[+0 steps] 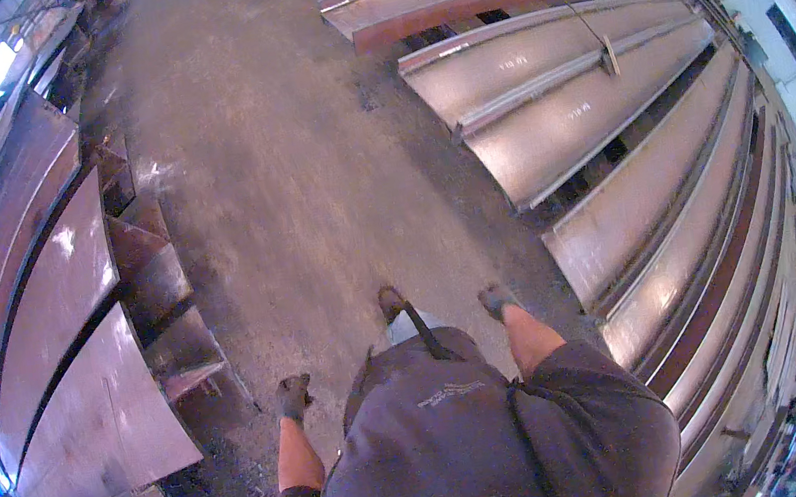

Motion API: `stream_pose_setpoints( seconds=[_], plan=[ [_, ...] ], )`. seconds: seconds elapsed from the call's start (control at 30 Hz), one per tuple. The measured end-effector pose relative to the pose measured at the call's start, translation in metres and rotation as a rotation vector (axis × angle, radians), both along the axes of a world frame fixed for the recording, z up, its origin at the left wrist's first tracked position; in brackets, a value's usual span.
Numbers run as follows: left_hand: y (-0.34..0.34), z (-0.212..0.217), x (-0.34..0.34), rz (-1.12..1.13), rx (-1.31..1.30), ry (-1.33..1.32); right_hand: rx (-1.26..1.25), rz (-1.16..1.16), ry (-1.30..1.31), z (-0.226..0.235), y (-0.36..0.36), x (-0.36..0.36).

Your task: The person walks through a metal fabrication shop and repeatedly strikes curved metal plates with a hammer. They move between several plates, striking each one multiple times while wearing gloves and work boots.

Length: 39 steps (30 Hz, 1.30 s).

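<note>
- View from the head, looking steeply down at a person standing on a grey concrete workshop floor [296, 161].
- The left hand [292, 398], in a dark work glove, hangs at the person's side above the floor; its fingers look curled inward, but whether they close on anything cannot be told.
- The right hand [498, 302], also in a dark glove, is held forward of the body; it looks loosely closed with nothing seen in it, though it is too small to be sure.
- A dark strap [427, 335] runs down the front of the grey shirt [443, 434], between the two hands and touching neither.
- A dark shoe tip [391, 302] shows just above the shirt, near the top end of the strap.
- Long steel beams [583, 124] lie side by side to the right; the closest one lies near the right hand, apart from it.
- Flat, curved steel plates [55, 314] lie to the left, well apart from the left hand.
</note>
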<state>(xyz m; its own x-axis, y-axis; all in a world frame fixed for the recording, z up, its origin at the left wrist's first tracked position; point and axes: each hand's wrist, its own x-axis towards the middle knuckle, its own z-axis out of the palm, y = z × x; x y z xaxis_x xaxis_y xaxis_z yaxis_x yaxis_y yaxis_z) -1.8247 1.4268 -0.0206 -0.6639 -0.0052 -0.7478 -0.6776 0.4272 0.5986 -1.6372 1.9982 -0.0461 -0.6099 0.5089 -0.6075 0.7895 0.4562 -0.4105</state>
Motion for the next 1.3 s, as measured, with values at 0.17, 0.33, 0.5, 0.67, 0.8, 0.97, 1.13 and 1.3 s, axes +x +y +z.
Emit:
stream_pose_setpoints(
  seconds=[0.17, 0.33, 0.5, 0.67, 0.8, 0.97, 1.13, 1.3],
  plan=[
    [0.003, -0.024, -0.017, 0.424, 0.224, -0.303, -0.261, -0.098, 0.395, 0.056, 0.008, -0.311],
    [0.065, -0.051, -0.095, -0.007, -0.185, -0.272, -0.485, 0.061, 0.465, 0.123, -0.002, -0.518],
    [0.092, -0.062, -0.291, -0.204, -0.229, -0.171, -0.309, 0.131, 0.198, 0.095, 0.017, -0.615],
    [0.094, -0.064, -0.542, -0.195, -0.187, -0.113, -0.110, -0.213, -0.129, 0.009, 0.108, -0.592],
    [0.156, -0.054, -0.803, 0.125, -0.057, -0.033, -0.184, -0.615, 0.076, -0.010, 0.170, -0.598],
    [0.267, 0.072, -1.042, -0.022, 0.155, 0.222, -0.414, -1.039, -0.029, 0.017, 0.128, -0.677],
    [0.358, 0.074, -1.162, -0.159, 0.156, 0.226, -0.640, -0.916, 0.072, -0.032, 0.173, -0.819],
    [0.377, -0.002, -1.184, -0.156, 0.042, -0.198, 0.148, -0.204, 0.183, -0.088, 0.292, -0.955]
  ],
)
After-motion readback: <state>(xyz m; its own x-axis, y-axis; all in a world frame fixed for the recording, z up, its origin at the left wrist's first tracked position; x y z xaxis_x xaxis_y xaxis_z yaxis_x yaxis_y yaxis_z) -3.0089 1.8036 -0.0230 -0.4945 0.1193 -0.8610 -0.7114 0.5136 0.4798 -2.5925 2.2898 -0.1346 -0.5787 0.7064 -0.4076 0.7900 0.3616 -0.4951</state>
